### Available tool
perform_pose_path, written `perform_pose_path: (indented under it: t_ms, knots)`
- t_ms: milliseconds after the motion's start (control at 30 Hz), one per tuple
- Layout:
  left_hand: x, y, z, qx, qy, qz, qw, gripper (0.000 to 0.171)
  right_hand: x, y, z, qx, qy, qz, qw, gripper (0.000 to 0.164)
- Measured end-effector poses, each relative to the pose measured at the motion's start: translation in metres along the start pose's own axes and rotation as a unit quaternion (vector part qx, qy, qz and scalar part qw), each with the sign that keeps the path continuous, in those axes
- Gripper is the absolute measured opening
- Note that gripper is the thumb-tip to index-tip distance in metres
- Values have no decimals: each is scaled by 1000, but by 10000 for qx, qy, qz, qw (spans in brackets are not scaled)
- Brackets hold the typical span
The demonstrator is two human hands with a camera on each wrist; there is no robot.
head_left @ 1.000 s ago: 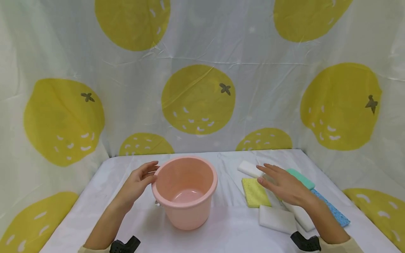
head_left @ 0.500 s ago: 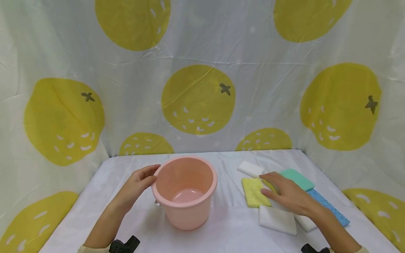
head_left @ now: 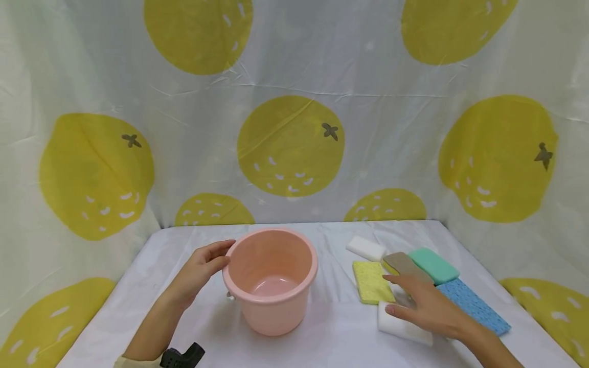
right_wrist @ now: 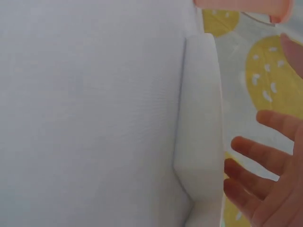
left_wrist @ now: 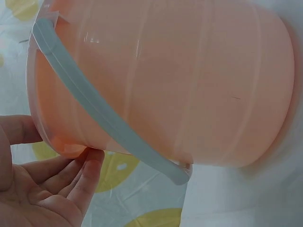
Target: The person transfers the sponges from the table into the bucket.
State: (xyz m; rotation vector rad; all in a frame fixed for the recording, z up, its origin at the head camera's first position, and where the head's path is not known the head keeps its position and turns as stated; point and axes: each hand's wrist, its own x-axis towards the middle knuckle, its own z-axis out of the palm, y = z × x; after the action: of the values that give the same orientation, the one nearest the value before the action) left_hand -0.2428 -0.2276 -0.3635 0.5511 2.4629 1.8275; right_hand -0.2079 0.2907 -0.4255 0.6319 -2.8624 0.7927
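Observation:
A pink plastic bucket (head_left: 269, 306) stands upright at the middle of the table, its visible inside bare. My left hand (head_left: 202, 268) holds its rim at the left, thumb at the rim's edge and fingers bent against the outer wall; the grey handle (left_wrist: 106, 113) hangs down that side in the left wrist view. At the right, my right hand (head_left: 430, 306) hovers with spread fingers over a white sponge (head_left: 402, 327), partly hiding it. Around the hand lie a yellow sponge (head_left: 374, 282), a brown-topped sponge (head_left: 407, 266), a green sponge (head_left: 434, 265) and a blue sponge (head_left: 474, 306).
Another white sponge (head_left: 365, 248) lies farther back on the table's white cloth (head_left: 340, 337). A white curtain with yellow lemons (head_left: 290, 145) closes off the back and both sides.
My right hand has come down and nearer over the sponges, uncovering the brown-topped, green and blue ones. The left hand and bucket have stayed put.

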Motion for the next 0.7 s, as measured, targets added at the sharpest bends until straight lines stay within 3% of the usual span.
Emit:
perform_pose_path:
  t_ms: [167,500,700]
  knots:
    - [0,-1,1,-11,4,37,10000,49,-7,4,5,-162,-167,244,9994,77]
    - [1,-1,1,-43,-48,146,9999,49,-8,13,11,-588,-334,-253,9974,88]
    - [0,-1,0,-19,-25,62,10000,49,-7,16,14,-857,-432,-401,9946,84]
